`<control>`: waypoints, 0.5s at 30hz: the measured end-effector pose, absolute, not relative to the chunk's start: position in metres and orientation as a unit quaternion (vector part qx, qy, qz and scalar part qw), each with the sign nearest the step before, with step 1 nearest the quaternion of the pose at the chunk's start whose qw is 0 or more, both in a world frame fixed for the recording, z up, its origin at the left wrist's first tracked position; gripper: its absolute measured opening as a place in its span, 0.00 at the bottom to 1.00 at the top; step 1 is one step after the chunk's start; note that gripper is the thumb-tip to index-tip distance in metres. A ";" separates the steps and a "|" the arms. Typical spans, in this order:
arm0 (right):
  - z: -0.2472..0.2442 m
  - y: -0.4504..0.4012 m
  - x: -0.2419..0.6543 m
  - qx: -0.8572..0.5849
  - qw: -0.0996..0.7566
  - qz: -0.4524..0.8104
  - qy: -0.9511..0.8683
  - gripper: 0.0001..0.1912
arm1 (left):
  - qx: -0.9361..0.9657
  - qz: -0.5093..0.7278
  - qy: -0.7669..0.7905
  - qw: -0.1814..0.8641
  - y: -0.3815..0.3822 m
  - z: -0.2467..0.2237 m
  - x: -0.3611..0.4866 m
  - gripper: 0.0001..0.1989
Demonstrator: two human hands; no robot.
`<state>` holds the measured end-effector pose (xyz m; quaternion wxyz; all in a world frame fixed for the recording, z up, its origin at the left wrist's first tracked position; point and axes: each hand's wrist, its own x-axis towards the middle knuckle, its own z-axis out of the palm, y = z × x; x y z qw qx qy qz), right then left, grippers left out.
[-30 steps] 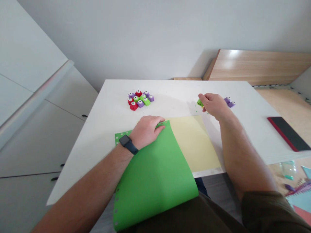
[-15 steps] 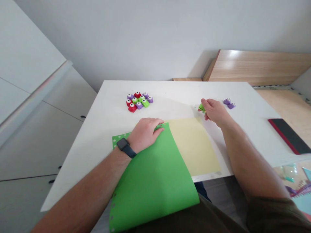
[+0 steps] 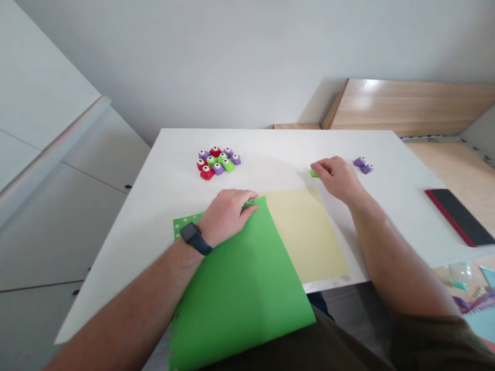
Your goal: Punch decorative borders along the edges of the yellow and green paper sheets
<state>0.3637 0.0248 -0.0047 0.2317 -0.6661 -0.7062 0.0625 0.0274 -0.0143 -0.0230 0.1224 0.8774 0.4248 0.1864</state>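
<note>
A sheet of green card lies curved across the near part of a white table, its lower end drooping past the table's near edge toward the person's lap. The person's left hand, with a dark smartwatch on the wrist, rests on the sheet's top corner, its fingers curled and pinching that corner. Under the green card, a green sheet with small white stars shows to the left of the hand, and a pale yellow sheet lies flat to the right, partly covered by the card.

The right hand sits further up the table, just above the yellow sheet, with its fingers narrowly arched over a small green craft punch. The fingertips are at the punch, but whether they grip it or only rest on it cannot be told.

Just beyond that hand stand two purple craft punches. To the left, well apart from both hands, a tight cluster of red, purple and green craft punches stands on the table. Nothing stands between either hand and the thing it touches. A black-and-red flat case lies on a wooden surface off to the right.
</note>
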 end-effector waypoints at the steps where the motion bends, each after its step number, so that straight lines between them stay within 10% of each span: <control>1: -0.005 0.025 0.364 -0.668 0.228 0.056 -0.707 0.21 | 0.878 0.186 0.424 0.123 -0.014 -0.023 0.027 0.13; 15: -0.010 0.022 0.354 -0.666 0.192 0.055 -0.719 0.18 | 0.879 0.185 0.422 0.125 -0.014 -0.022 0.028 0.12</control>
